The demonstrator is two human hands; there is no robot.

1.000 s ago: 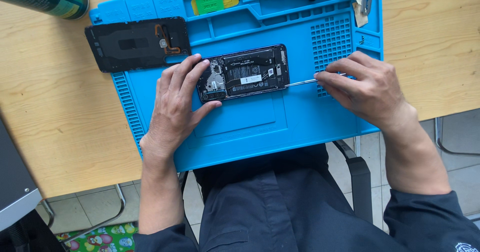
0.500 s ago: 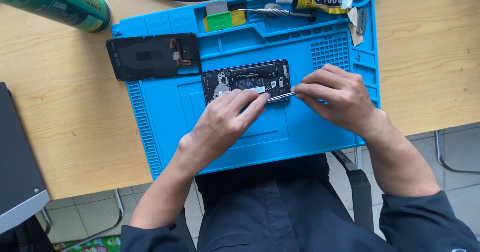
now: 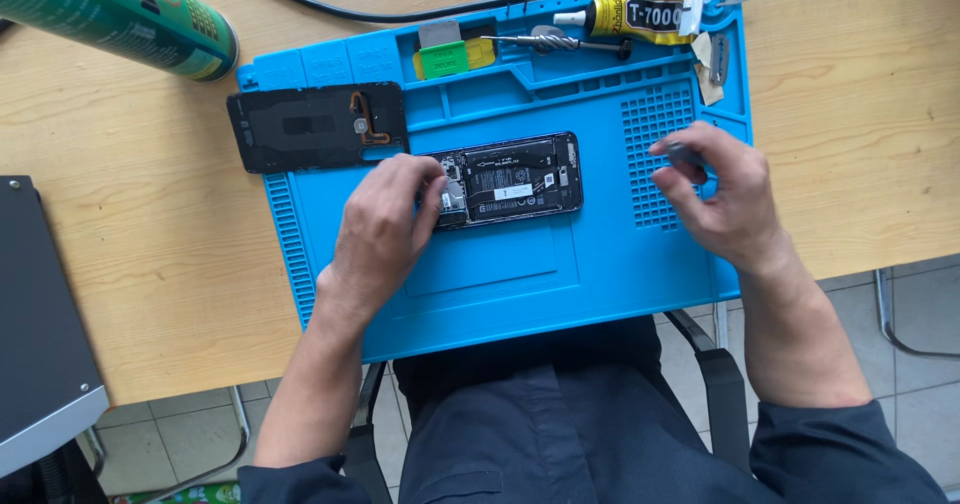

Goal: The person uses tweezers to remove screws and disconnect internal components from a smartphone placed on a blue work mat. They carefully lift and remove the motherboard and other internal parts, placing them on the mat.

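Observation:
An opened black phone (image 3: 515,179) lies flat in the middle of a blue repair mat (image 3: 500,274), its insides facing up. My left hand (image 3: 385,224) rests on the phone's left end, fingertips over the upper-left corner. My right hand (image 3: 720,194) hovers to the right of the phone, over the mat's gridded patch, pinching a small dark tool (image 3: 685,156) between thumb and fingers. The phone's black back cover (image 3: 315,127) lies at the mat's upper-left edge, apart from both hands.
In the mat's top trays lie a glue tube (image 3: 640,14), a screwdriver (image 3: 555,42), a green-and-yellow card (image 3: 450,57) and small picks. A green spray can (image 3: 120,14) lies at top left, a black cable (image 3: 400,9) along the top, a grey box (image 3: 40,334) at left.
My right hand has pulled away from the phone to the right, with the tool. My left hand has slid back to the phone's left end. The view has shifted downwards.

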